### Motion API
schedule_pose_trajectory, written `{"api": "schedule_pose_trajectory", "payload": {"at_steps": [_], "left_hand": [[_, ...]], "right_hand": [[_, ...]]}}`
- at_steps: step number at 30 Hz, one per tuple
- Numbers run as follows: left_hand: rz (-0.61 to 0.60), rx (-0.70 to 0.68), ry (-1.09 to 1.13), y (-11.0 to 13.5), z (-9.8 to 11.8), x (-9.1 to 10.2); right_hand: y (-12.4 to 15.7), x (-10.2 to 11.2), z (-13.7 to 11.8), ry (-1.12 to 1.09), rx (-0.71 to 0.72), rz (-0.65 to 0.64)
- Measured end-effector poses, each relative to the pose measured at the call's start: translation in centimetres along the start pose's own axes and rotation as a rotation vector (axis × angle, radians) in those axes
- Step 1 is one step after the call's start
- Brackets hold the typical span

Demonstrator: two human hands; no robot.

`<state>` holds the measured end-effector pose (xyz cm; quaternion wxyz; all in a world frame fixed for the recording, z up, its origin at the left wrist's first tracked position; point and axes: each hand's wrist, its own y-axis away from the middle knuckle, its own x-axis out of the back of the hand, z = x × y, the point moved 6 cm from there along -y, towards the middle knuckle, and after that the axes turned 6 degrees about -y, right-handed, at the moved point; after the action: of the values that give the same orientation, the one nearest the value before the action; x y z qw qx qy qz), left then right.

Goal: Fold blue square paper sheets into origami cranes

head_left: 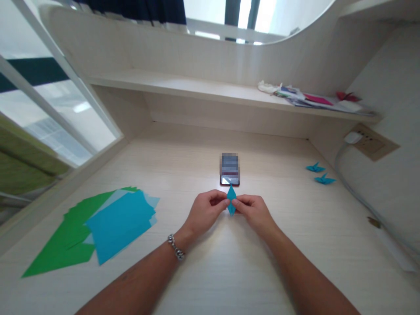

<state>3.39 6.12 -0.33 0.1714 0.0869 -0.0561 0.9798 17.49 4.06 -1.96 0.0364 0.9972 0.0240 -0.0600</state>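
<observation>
A small folded blue paper piece, narrow and pointed at both ends, is held upright above the pale wooden desk. My left hand pinches its left side with fingers closed. My right hand pinches its right side the same way. A metal bracelet sits on my left wrist. Just beyond the paper lies a phone with a lit screen.
A stack of blue sheets lies over green sheets at the left. Two finished blue paper cranes rest at the right. A wall socket with a plug and cable is on the right wall. Papers clutter the shelf.
</observation>
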Motion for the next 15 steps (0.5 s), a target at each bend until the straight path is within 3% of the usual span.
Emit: {"api": "schedule_pose_trajectory", "payload": {"at_steps": [8, 15], "left_hand": [[-0.064, 0.083, 0.159, 0.17, 0.23, -0.43], [-0.025, 0.085, 0.237, 0.11, 0.60, -0.09]], "right_hand": [[0.15, 0.57, -0.43, -0.183, -0.040, 0.064], [0.51, 0.19, -0.81, -0.291, -0.116, -0.030]]}}
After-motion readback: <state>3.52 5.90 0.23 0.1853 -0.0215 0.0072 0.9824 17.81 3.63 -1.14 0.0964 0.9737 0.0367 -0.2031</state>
